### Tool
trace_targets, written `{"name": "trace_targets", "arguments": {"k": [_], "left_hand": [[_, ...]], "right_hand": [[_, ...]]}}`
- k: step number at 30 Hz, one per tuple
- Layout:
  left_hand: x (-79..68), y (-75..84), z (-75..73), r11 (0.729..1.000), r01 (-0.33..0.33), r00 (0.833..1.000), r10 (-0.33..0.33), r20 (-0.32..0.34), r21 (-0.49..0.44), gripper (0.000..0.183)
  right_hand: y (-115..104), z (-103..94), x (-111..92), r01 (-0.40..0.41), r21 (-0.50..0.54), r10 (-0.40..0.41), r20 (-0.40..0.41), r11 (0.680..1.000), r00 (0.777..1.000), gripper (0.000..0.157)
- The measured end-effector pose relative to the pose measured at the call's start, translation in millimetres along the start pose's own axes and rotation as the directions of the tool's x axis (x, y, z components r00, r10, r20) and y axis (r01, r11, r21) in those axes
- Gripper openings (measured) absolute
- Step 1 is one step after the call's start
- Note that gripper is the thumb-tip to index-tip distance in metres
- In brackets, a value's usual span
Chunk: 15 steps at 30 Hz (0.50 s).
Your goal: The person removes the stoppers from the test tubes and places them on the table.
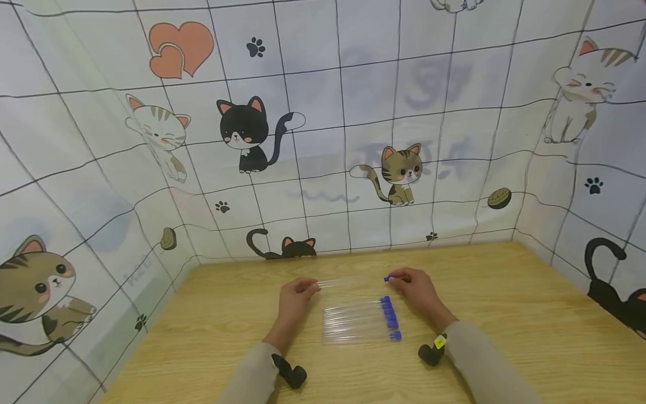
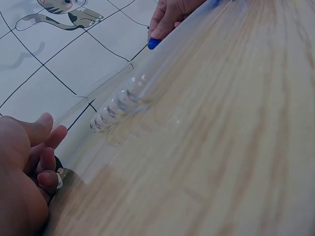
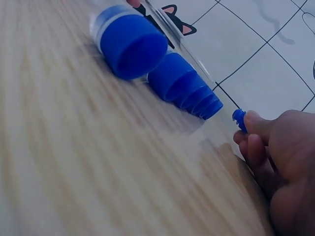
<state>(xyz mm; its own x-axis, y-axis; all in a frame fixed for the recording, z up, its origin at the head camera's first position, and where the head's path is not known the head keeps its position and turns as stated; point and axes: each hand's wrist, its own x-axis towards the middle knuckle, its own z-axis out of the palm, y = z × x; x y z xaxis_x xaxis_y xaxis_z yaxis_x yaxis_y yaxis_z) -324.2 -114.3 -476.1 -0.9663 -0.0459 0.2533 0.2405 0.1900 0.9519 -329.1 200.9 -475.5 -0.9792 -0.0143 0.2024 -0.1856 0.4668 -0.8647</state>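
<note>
Between thumb and fingers my left hand (image 1: 298,300) pinches a clear test tube (image 1: 340,282), which points to the right. My right hand (image 1: 418,290) pinches a small blue cap (image 3: 239,119) off the tube's right end, with a gap between them. Below both hands, several clear tubes with blue caps (image 1: 389,314) lie side by side on the table, capped ends to the right. Their rounded ends (image 2: 115,109) show in the left wrist view. One tube (image 1: 353,340) lies slightly apart at the near side of the row.
The wooden tabletop (image 1: 202,348) carries the row of tubes. Behind it and at both sides hangs a white cloth (image 1: 323,140) printed with cats and grid lines. A small black camera (image 1: 292,375) is on the left wrist, another (image 1: 431,352) on the right.
</note>
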Motion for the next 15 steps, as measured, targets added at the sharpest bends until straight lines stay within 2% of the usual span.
{"name": "trace_targets", "arguments": {"k": [6,11,15], "left_hand": [[2.0,-1.0,0.8,0.997,-0.007,1.0,0.008,-0.015,0.072,0.017],[2.8,-1.7,1.2,0.994,-0.011,1.0,0.012,-0.01,0.108,0.015],[2.5,-1.6,2.2,0.985,-0.021,1.0,0.023,-0.011,0.172,0.012]], "right_hand": [[0.6,4.0,4.1,0.01,-0.059,-0.012,-0.025,0.998,1.0,0.02],[-0.1,5.9,5.3,0.013,-0.113,-0.015,-0.012,0.994,1.0,0.019],[-1.2,5.5,5.7,0.04,-0.15,-0.042,-0.005,0.988,0.999,0.016]]}}
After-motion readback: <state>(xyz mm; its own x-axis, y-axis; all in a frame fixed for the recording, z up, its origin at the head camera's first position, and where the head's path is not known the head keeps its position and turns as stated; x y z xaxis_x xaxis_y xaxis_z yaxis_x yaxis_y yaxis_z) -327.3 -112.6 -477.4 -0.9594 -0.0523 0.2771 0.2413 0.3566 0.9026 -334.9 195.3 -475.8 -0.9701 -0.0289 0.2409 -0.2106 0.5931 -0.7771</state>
